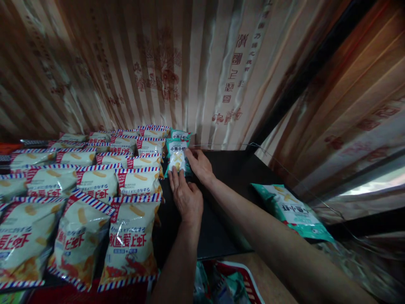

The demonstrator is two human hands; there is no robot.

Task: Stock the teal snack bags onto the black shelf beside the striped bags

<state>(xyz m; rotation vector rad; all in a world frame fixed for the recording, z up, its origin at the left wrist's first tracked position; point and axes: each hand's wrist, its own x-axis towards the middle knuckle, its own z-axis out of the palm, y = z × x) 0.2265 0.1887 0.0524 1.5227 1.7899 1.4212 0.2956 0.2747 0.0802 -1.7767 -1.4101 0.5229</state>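
Note:
A small green and white snack bag (177,156) stands upright on the black shelf (218,215), in front of another green bag (180,135). My left hand (186,196) rests its fingertips on the bag's lower front, fingers extended. My right hand (200,165) touches the bag's right side, its fingers partly hidden behind the edge. The bag lies between both hands. Rows of white bags with red and blue striped edges (131,236) stand directly to the left.
Another green bag (294,211) lies at the shelf's right side. Below the shelf's front edge is a red and white basket (249,278) holding green bags. A printed curtain (202,71) hangs behind, with a dark pole (294,84) and thin wire at right.

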